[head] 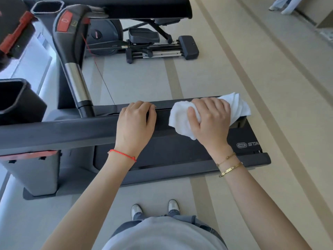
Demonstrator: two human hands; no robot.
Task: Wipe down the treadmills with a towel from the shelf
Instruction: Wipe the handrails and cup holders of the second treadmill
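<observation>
A black treadmill runs across the middle of the head view, and I stand at its side. My right hand grips a bunched white towel and presses it on the near handrail's right end. My left hand rests on the same dark handrail a little to the left, fingers curled over its far edge, with no towel in it. The belt and a logo show under my right wrist.
The treadmill's console and chrome upright rise at the left, with a red safety clip and cord. An elliptical trainer stands on the floor beyond. My shoes are close to the treadmill's side rail. Another person's legs show at top right.
</observation>
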